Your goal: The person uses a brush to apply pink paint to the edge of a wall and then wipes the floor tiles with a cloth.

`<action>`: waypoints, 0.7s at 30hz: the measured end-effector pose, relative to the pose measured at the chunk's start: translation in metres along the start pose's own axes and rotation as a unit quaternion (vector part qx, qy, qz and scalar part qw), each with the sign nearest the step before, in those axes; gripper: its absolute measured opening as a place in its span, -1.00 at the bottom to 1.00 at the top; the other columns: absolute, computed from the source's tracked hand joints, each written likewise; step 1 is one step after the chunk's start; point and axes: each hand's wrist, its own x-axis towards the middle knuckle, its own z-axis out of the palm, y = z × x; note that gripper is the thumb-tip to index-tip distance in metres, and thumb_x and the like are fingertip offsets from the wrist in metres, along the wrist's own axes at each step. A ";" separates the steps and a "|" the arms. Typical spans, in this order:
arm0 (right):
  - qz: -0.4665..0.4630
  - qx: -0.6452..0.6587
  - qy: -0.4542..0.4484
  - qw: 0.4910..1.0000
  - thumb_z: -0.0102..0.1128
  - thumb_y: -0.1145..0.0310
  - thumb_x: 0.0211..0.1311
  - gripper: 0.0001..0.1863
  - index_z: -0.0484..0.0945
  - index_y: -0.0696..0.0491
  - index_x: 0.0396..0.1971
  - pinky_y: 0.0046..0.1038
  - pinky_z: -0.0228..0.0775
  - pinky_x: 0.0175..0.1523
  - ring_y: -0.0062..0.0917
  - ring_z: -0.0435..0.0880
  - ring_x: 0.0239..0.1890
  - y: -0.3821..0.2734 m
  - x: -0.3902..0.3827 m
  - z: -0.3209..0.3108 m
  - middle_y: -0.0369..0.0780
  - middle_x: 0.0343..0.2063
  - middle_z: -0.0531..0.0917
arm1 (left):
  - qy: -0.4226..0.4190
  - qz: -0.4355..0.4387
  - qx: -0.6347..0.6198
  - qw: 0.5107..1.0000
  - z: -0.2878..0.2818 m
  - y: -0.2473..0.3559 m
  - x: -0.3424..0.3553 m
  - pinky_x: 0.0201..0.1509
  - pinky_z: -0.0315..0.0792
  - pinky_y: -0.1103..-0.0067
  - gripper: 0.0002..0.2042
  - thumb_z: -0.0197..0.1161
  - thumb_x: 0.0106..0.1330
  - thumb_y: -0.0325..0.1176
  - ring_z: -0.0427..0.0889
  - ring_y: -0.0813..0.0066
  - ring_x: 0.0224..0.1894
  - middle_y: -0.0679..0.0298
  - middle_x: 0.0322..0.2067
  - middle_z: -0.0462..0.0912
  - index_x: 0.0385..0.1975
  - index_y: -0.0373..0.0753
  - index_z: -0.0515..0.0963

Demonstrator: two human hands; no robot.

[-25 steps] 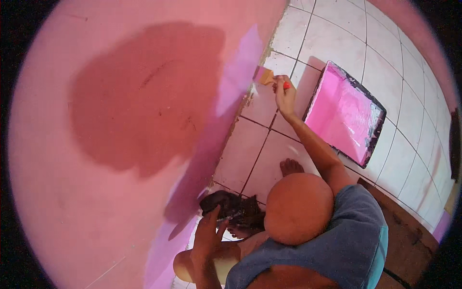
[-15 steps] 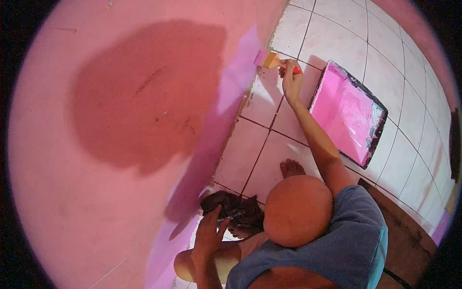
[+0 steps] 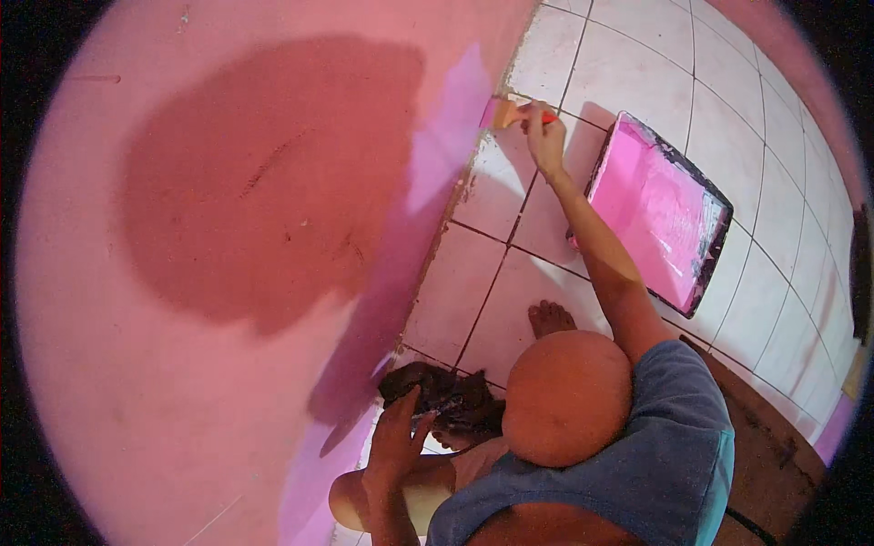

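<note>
My right hand [image 3: 544,136] is closed around the handle of a flat paintbrush [image 3: 506,114] with an orange handle and red end. The bristles, coated in pink-purple paint, touch the foot of the pink wall [image 3: 218,382], where it meets the tiled floor. Along the wall's lower edge runs a strip of fresh lilac-pink paint [image 3: 446,150]. Beside my knee, my left hand [image 3: 397,441] has its fingers apart, overlapping a crumpled dark cloth [image 3: 446,391]. Whether the fingers touch the cloth, I cannot tell.
Right of my right forearm, a black-rimmed paint tray [image 3: 651,218] holding pink paint lies on the white floor tiles [image 3: 473,291]. My bare foot [image 3: 551,318] and knee [image 3: 566,400] are close by. A brown mat or board [image 3: 765,437] lies at the lower right.
My right hand and the paintbrush have shifted slightly left, with the bristles still at the wall's base. My left hand and the cloth look almost unchanged.
</note>
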 end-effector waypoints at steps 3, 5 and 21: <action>-0.021 -0.059 -0.048 0.997 -0.09 0.21 0.40 -0.64 0.55 0.19 -0.38 -0.63 0.28 -0.46 -0.71 0.45 -0.58 -0.013 0.002 0.011 -0.30 -0.60 0.55 | 0.002 -0.008 0.007 1.000 0.000 -0.001 0.000 0.11 0.31 0.24 -0.50 0.12 0.31 -0.16 0.45 -0.10 0.03 -0.16 -0.01 0.47 0.16 -0.32 0.30; -0.013 0.044 -0.022 0.999 -0.11 0.23 0.41 -0.65 0.54 0.19 -0.36 -0.63 0.28 -0.46 -0.70 0.45 -0.57 -0.021 0.006 0.006 -0.30 -0.61 0.54 | 0.000 -0.007 0.006 1.000 -0.004 0.002 0.000 0.12 0.31 0.24 -0.50 0.11 0.31 -0.16 0.45 -0.10 0.04 -0.16 0.00 0.46 0.16 -0.33 0.30; -0.002 0.043 0.044 0.998 -0.11 0.13 0.40 -0.58 0.57 0.17 -0.41 -0.60 0.31 -0.45 -0.68 0.43 -0.60 -0.009 0.049 -0.010 -0.30 -0.62 0.55 | -0.016 -0.027 -0.011 0.999 0.000 0.002 -0.002 0.15 0.28 0.24 -0.47 0.08 0.32 -0.10 0.42 -0.10 0.07 -0.13 0.04 0.43 0.19 -0.28 0.26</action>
